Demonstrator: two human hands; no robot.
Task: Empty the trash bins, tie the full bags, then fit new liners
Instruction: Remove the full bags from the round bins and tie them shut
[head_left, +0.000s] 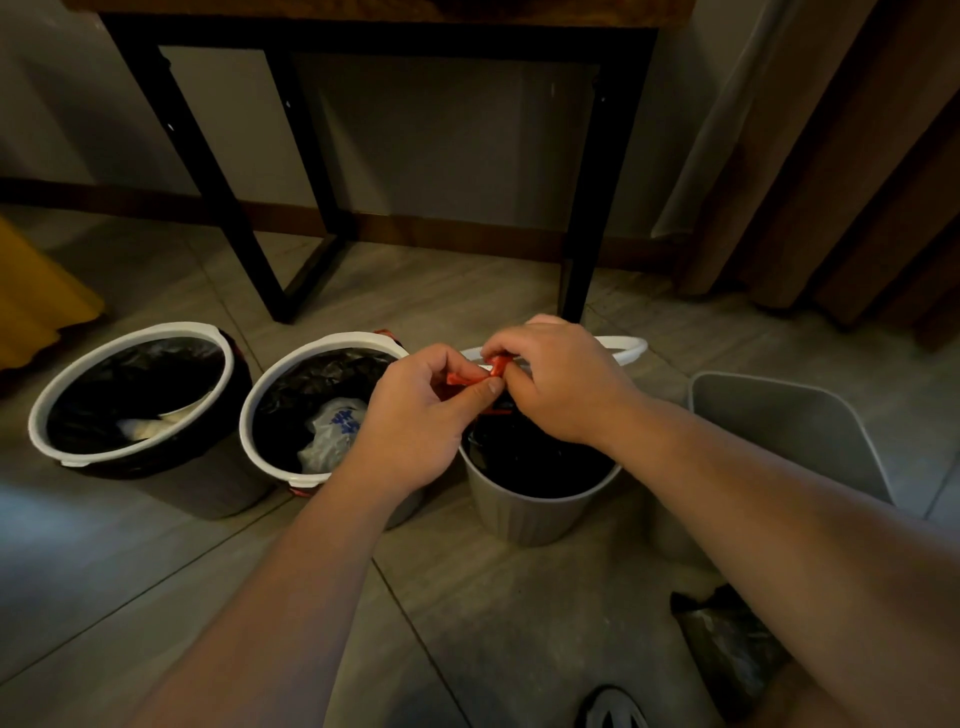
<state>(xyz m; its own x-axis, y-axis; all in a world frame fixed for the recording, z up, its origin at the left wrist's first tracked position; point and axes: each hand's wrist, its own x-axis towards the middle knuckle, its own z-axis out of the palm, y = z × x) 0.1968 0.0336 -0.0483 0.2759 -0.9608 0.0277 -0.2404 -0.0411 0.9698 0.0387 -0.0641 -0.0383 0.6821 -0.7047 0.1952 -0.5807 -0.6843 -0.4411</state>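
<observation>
In the head view both hands meet just above the middle of the picture, over a round grey bin (524, 514) that stands at about 5 o'clock from them. The left hand (415, 415) has its fingers curled and pinches the red drawstring (467, 376) between thumb and forefinger. The right hand (561, 384), touching it from the 3 o'clock side, also curls its fingers round the same red strip, so the two hands are pressed close together on it. A thin length of the red string runs down below the hands to the black bag (535, 462), which sits inside the grey bin and fills its mouth. A white ring (631, 347) shows past the right hand at 2 o'clock of this bin; whether it rests on the bin or lies behind it cannot be told. At 9 o'clock of the grey bin, just beside it, stands a middle bin (249, 410) with a white rim and a black liner, and in it lies a crumpled white plastic bag (335, 431) with blue print. Further toward 9 o'clock stands a left bin (41, 415) of the same kind, with something pale (145, 423) at its bottom. At 3 o'clock of the grey bin stands a squarer grey bin (795, 431) with no liner. At 5 o'clock of the picture a dark bundle of plastic (727, 644) lies on the tiled floor (156, 571), and part of a shoe (613, 709) shows at 6 o'clock. A black-legged table (218, 171) stands at 12 o'clock, a curtain (831, 156) hangs at 2 o'clock, and yellow cloth (36, 296) shows at 9 o'clock.
</observation>
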